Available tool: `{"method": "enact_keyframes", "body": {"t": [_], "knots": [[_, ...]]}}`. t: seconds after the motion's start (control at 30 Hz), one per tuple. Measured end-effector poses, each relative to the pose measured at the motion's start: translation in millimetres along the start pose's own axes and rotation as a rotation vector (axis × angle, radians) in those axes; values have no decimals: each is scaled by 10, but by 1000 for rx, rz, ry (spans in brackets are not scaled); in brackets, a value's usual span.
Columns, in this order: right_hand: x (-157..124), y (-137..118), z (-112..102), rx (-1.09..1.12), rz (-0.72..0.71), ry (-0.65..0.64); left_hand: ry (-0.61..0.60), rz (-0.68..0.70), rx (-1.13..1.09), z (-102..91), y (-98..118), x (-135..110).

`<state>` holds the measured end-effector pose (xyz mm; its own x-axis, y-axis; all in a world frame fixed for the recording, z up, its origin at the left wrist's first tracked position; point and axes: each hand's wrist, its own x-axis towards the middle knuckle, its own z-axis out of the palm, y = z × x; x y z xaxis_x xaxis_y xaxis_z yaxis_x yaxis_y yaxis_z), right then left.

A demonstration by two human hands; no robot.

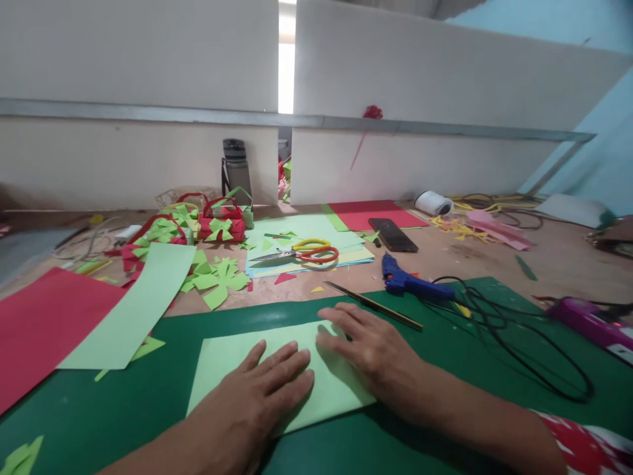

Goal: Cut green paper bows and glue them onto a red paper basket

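A light green paper sheet (222,369) lies on the dark green cutting mat (123,409) right in front of me. My left hand (257,396) rests flat on the sheet's middle, fingers stretched out and pointing right. My right hand (366,349) lies flat on the sheet's right part, fingers spread and pointing left. The fingertips of both hands nearly meet. Neither hand holds anything.
A metal ruler (376,307) and a blue glue gun (410,284) with a black cord (519,349) lie just beyond my right hand. Farther back lie scissors (306,253) on stacked paper, a phone (393,234), red sheets (44,323), green cut-outs (217,277) and a bottle (236,168).
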<state>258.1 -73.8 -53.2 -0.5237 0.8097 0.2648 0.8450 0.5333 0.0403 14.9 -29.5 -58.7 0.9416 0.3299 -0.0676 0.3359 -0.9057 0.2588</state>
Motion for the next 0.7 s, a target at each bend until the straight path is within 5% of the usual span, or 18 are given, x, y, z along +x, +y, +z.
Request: {"method": "enact_keyframes", "body": {"t": [0.1, 0.23, 0.43, 0.7], "knots": [[32, 4, -34, 100, -81, -165, -34, -7, -18, -131, 67, -5], [51, -34, -143, 123, 31, -310, -118, -63, -25, -269, 153, -1], [64, -165, -300, 185, 104, -373, -108, -46, -72, -247, 178, -25], [-89, -500, -181, 161, 161, -401, -101, 10, -96, -273, 167, -72]]}}
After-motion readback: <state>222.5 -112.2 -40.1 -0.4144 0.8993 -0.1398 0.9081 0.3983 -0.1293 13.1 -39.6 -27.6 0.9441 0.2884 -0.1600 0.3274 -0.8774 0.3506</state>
